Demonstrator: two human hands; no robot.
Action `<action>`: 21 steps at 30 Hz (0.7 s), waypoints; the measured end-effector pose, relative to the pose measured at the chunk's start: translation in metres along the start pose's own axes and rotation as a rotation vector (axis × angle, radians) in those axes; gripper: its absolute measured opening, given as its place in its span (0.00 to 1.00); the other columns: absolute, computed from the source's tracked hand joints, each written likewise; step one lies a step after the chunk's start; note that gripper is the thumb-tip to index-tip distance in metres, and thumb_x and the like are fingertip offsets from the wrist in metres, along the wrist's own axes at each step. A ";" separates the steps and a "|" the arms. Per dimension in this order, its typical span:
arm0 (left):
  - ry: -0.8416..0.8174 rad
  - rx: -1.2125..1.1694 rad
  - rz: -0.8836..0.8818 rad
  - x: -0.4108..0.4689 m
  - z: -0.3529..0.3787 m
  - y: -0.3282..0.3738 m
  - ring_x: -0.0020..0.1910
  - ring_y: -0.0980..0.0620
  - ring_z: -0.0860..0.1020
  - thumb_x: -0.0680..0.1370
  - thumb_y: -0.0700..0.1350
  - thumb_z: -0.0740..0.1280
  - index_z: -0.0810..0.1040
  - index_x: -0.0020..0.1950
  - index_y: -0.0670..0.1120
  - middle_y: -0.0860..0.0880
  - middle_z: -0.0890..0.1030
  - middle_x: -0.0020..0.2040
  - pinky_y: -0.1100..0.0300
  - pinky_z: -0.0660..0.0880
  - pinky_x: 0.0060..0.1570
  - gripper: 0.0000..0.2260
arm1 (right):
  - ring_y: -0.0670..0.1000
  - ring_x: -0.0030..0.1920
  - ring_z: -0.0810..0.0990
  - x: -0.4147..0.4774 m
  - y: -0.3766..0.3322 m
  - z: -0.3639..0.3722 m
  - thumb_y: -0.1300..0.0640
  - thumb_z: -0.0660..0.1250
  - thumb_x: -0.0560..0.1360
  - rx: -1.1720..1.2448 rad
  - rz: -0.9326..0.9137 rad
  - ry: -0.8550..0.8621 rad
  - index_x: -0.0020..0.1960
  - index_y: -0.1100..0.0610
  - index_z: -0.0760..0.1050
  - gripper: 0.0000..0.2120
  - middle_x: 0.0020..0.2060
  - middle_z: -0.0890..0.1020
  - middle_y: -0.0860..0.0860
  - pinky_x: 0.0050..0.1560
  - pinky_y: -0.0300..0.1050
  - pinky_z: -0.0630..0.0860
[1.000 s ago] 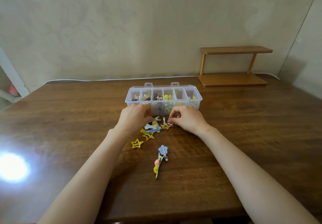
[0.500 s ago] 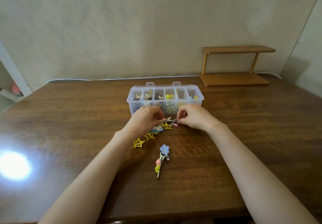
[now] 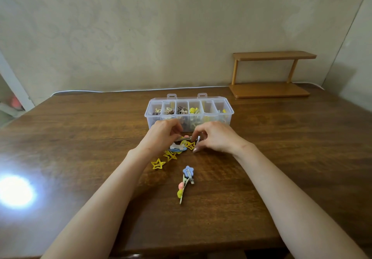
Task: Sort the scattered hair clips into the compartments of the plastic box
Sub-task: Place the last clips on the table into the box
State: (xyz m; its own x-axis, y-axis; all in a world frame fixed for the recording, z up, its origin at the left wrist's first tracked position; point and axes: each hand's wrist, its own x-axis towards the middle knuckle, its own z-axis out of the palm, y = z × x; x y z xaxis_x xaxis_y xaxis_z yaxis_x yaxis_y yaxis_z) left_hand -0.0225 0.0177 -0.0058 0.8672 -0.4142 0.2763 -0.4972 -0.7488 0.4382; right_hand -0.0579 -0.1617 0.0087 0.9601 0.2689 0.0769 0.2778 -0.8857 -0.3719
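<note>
Head view. Plastic box (image 3: 227, 117) sits at centre frame on the wooden table (image 3: 80, 138), lid off or folded back, six compartments in a row. From the left: brown and cream pieces, cream claw clips, brown clips, yellow clips; the fifth is hard to read; the sixth holds a few mixed pieces with some yellow.

Both hands are just in front of the box, close together. Left hand (image 3: 162, 136): fingers curled, pinching a slim silver clip (image 3: 185, 138) that points toward the right hand. Right hand (image 3: 216, 138): thumb and forefinger pinch a small clip (image 3: 198, 139), held roughly upright; the other fingers are curled, the thumb tip near the table. The small clip's colour and type are too small to tell.

Under and between the hands lies a loose pile: a white-and-blue clip (image 3: 178, 148) and a yellow star clip (image 3: 190, 144) touching it. Lower left of the pile is a second star clip (image 3: 170, 155), then a third star clip (image 3: 158, 164) lying apart.

Below centre, a blue flower clip (image 3: 188, 171) overlaps the end of a long clip with pink and yellow balls (image 3: 181, 190).

Upper right: a small wooden shelf (image 3: 271, 75) against the wall. A white cable (image 3: 120, 90) runs along the table's far edge. Bright glare (image 3: 16, 191) at lower left.
</note>
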 end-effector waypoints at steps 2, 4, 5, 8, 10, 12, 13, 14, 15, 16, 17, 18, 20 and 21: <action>0.008 -0.011 -0.010 0.001 -0.001 0.000 0.43 0.56 0.76 0.75 0.39 0.67 0.77 0.50 0.46 0.53 0.78 0.43 0.66 0.71 0.41 0.05 | 0.42 0.38 0.70 0.001 0.002 0.002 0.46 0.73 0.68 0.004 0.004 0.019 0.49 0.46 0.79 0.11 0.34 0.71 0.40 0.35 0.37 0.63; 0.005 -0.035 -0.023 0.001 -0.002 0.001 0.42 0.55 0.77 0.75 0.39 0.67 0.77 0.49 0.46 0.52 0.78 0.42 0.68 0.71 0.37 0.04 | 0.43 0.42 0.71 0.002 0.004 0.003 0.46 0.72 0.70 -0.007 -0.013 0.039 0.48 0.47 0.79 0.09 0.38 0.73 0.41 0.40 0.40 0.66; 0.000 -0.051 -0.030 0.001 -0.002 0.001 0.41 0.55 0.77 0.75 0.38 0.67 0.76 0.48 0.46 0.52 0.78 0.42 0.69 0.71 0.35 0.04 | 0.44 0.44 0.72 0.003 0.004 0.004 0.46 0.71 0.71 -0.024 -0.024 0.042 0.48 0.47 0.80 0.08 0.41 0.75 0.43 0.43 0.41 0.68; -0.005 -0.120 -0.048 0.001 -0.002 0.001 0.40 0.55 0.79 0.75 0.37 0.66 0.74 0.45 0.47 0.49 0.80 0.42 0.69 0.71 0.33 0.05 | 0.47 0.47 0.75 0.003 0.002 0.004 0.47 0.68 0.74 -0.078 -0.052 0.063 0.49 0.50 0.80 0.08 0.46 0.79 0.47 0.47 0.45 0.73; 0.005 -0.146 -0.057 0.001 -0.003 0.001 0.40 0.54 0.80 0.75 0.36 0.67 0.74 0.45 0.47 0.49 0.81 0.42 0.68 0.72 0.33 0.06 | 0.46 0.45 0.76 0.001 0.003 -0.002 0.50 0.67 0.75 -0.021 -0.062 0.112 0.47 0.52 0.81 0.07 0.44 0.80 0.47 0.45 0.43 0.73; 0.015 -0.134 -0.060 0.001 -0.004 0.000 0.40 0.55 0.79 0.75 0.36 0.66 0.74 0.45 0.47 0.49 0.80 0.42 0.67 0.74 0.34 0.06 | 0.44 0.40 0.76 -0.001 0.007 -0.011 0.53 0.68 0.75 0.150 -0.054 0.229 0.43 0.52 0.81 0.05 0.39 0.80 0.46 0.41 0.40 0.73; 0.017 -0.117 -0.058 0.001 -0.004 -0.001 0.40 0.55 0.79 0.74 0.36 0.67 0.75 0.45 0.47 0.49 0.80 0.43 0.65 0.75 0.36 0.06 | 0.43 0.38 0.76 -0.001 0.009 -0.015 0.54 0.68 0.74 0.231 -0.042 0.333 0.42 0.52 0.80 0.04 0.36 0.80 0.45 0.39 0.40 0.73; 0.016 -0.095 -0.053 0.001 -0.004 -0.001 0.41 0.54 0.78 0.74 0.36 0.67 0.75 0.45 0.47 0.49 0.80 0.43 0.61 0.76 0.39 0.06 | 0.42 0.35 0.75 -0.001 0.012 -0.018 0.55 0.69 0.74 0.282 -0.018 0.461 0.41 0.53 0.80 0.04 0.34 0.79 0.45 0.37 0.41 0.72; 0.009 -0.067 -0.047 0.001 -0.004 -0.002 0.43 0.52 0.78 0.74 0.37 0.68 0.75 0.45 0.47 0.49 0.80 0.44 0.58 0.77 0.42 0.05 | 0.41 0.33 0.74 0.000 0.015 -0.019 0.55 0.69 0.74 0.301 0.019 0.582 0.41 0.53 0.81 0.04 0.33 0.79 0.45 0.35 0.40 0.70; -0.003 -0.034 -0.044 0.001 -0.003 -0.001 0.44 0.51 0.78 0.74 0.39 0.68 0.75 0.45 0.47 0.50 0.80 0.44 0.55 0.77 0.45 0.05 | 0.42 0.32 0.73 0.001 0.018 -0.020 0.55 0.69 0.74 0.291 0.068 0.678 0.42 0.54 0.81 0.04 0.32 0.78 0.44 0.33 0.38 0.67; -0.017 0.003 -0.043 0.001 -0.003 -0.001 0.46 0.51 0.78 0.74 0.40 0.69 0.75 0.45 0.48 0.51 0.80 0.44 0.54 0.77 0.46 0.05 | 0.42 0.32 0.72 0.002 0.019 -0.019 0.55 0.69 0.74 0.259 0.121 0.744 0.43 0.54 0.81 0.04 0.32 0.77 0.44 0.31 0.36 0.64; -0.025 0.044 -0.042 0.001 -0.002 0.000 0.47 0.51 0.77 0.74 0.42 0.69 0.76 0.46 0.48 0.52 0.79 0.45 0.54 0.77 0.46 0.04 | 0.43 0.33 0.72 0.003 0.021 -0.018 0.54 0.69 0.74 0.218 0.163 0.782 0.44 0.55 0.82 0.05 0.33 0.78 0.45 0.30 0.34 0.61; -0.026 0.115 -0.044 0.000 0.000 0.001 0.48 0.52 0.76 0.74 0.43 0.69 0.77 0.48 0.48 0.52 0.79 0.48 0.57 0.74 0.43 0.04 | 0.45 0.36 0.74 0.005 0.025 -0.014 0.54 0.68 0.75 0.155 0.209 0.796 0.47 0.56 0.82 0.07 0.36 0.81 0.48 0.30 0.32 0.58; -0.023 0.141 -0.045 0.000 0.001 0.001 0.49 0.52 0.76 0.74 0.44 0.69 0.78 0.48 0.48 0.52 0.79 0.49 0.58 0.73 0.41 0.04 | 0.46 0.38 0.75 0.006 0.026 -0.013 0.53 0.67 0.75 0.136 0.219 0.788 0.48 0.56 0.82 0.08 0.38 0.83 0.50 0.29 0.31 0.58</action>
State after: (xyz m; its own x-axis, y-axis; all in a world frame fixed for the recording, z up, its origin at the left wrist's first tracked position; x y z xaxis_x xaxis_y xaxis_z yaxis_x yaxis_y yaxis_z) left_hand -0.0231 0.0164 -0.0067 0.8898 -0.3890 0.2387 -0.4507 -0.8315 0.3248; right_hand -0.0445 -0.1881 0.0115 0.7467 -0.2935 0.5968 0.1240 -0.8202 -0.5585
